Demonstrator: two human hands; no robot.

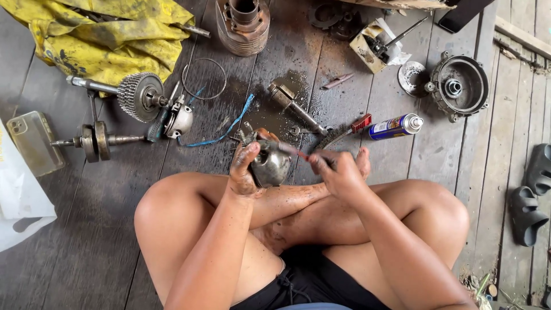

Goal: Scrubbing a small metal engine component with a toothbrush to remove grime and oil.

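The person sits cross-legged on a dark wooden plank floor (103, 241), both hands raised just above the knees. The left hand (244, 169), smeared with grime, is closed around a rounded, greasy metal engine part (271, 165) and holds it up in front of the shins. The right hand (338, 172) is closed on a thin tool with a reddish shaft (295, 152) — its tip meets the top of the metal part.

Just beyond the hands an oily stain spreads over the boards, and in it lies a short steel shaft (295, 108). To the right of that lie a red-handled brush (347, 131) and a spray can (396, 126) on its side, blue and yellow with a white cap. Farther right sits a round metal housing (459, 86).

On the left lie a toothed gear on a shaft (135, 95), a crankshaft (94, 140), a thin wire ring (204, 78) and a blue cord (227, 132). A yellow cloth (103, 34) is bunched at the top left — a phone in a clear case (33, 142) lies near the left edge. A finned cylinder (243, 26) stands at the top, and a pair of dark sandals (531, 192) rests at the far right.
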